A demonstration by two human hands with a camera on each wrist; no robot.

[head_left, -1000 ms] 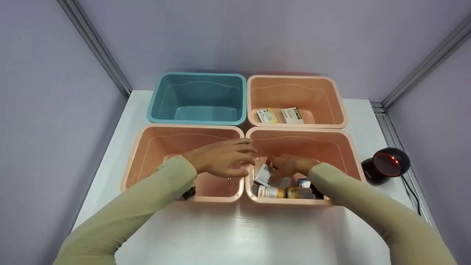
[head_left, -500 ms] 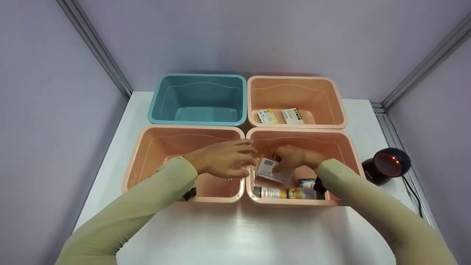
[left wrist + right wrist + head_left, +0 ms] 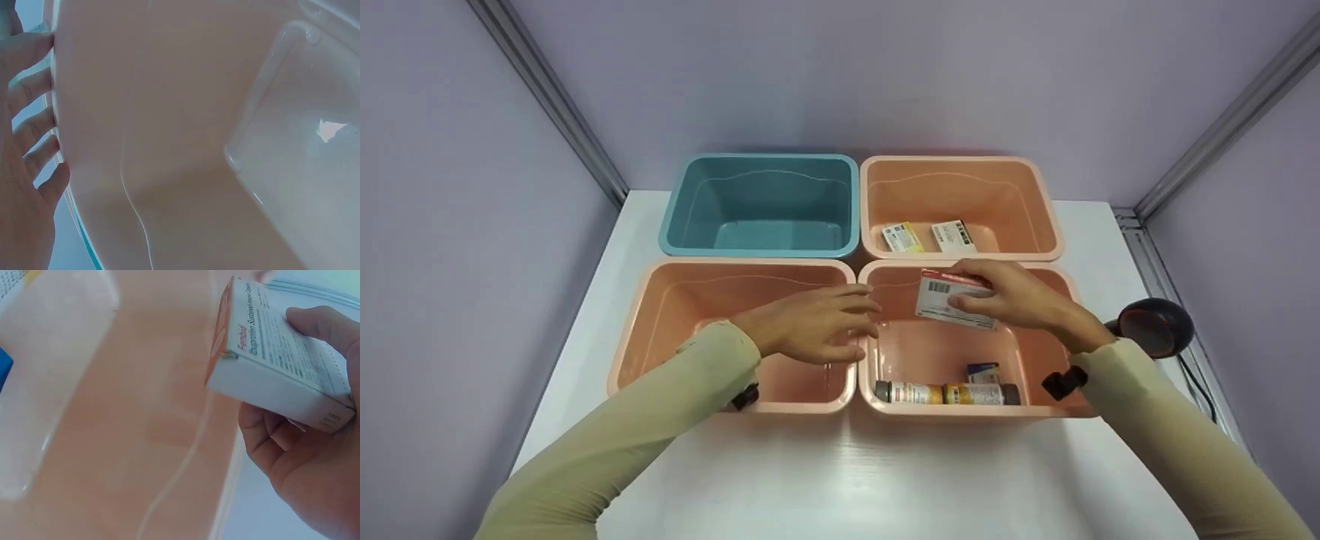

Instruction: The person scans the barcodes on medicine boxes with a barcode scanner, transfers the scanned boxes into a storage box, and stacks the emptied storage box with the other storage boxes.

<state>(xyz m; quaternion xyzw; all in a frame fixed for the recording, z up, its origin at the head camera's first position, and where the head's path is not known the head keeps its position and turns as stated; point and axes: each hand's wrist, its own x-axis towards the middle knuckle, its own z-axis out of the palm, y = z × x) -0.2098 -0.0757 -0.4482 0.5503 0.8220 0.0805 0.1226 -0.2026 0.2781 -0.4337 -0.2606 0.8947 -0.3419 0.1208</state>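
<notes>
Walls [image 3: 885,82] of pale lilac enclosed a white table [image 3: 735,480] on which four bins stood in a block. Taking their meeting point as the dial's centre and twelve as straight ahead, the near-right peach bin [image 3: 937,349] lay at four o'clock, the near-left peach bin [image 3: 664,315] at eight, the far-right peach bin [image 3: 952,195] at two and the blue bin [image 3: 761,253] at ten. Sleeves [image 3: 652,405] of light green came in from five and seven.

The person's left hand [image 3: 817,322] hovered at the near-left bin's three o'clock rim, its fingers spread apart and holding nothing; whether they touched the rim could not be told. The right hand [image 3: 1009,292] was over the near-right bin, thumb against one broad face of a white box [image 3: 937,304] and other fingers behind it, clamping it. That box, printed "Fenbid" and "Ibuprofen", was tilted, toward the bin's eleven o'clock side and clear of its floor.

A black scanner-like device [image 3: 1156,328] stood just past three. Two bottles [image 3: 915,393] lay end to end along the near-right bin's six o'clock wall. Two small cartons [image 3: 953,237] rested in the far-right bin, at six and eight; a blue carton [image 3: 982,373] sat just twelve-ward of the right-hand bottle.
</notes>
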